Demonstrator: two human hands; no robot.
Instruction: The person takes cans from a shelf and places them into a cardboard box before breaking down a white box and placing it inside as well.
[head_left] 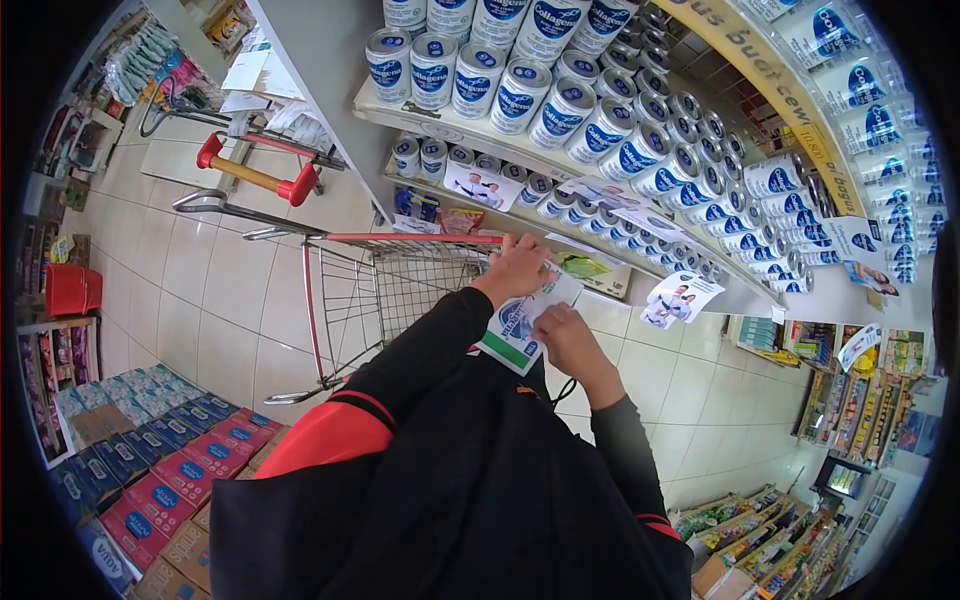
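A white box [512,330] with a green band and blue print is held upright in front of my body, at the edge of a wire shopping cart [420,290]. My left hand [515,268] grips its upper part, the fingers bent over the top near the cart's red rim. Lower on the right side, my right hand [568,338] touches the box with its fingers curled in; whether it holds a flap or edge is too small to tell.
Shelves of white and blue cans [520,95] rise ahead, with paper cards hanging from their edges. A cart with a red and yellow handle [250,175] stands at the upper left. Stacked cartons [165,500] are at the lower left, a red bucket [73,290] above them.
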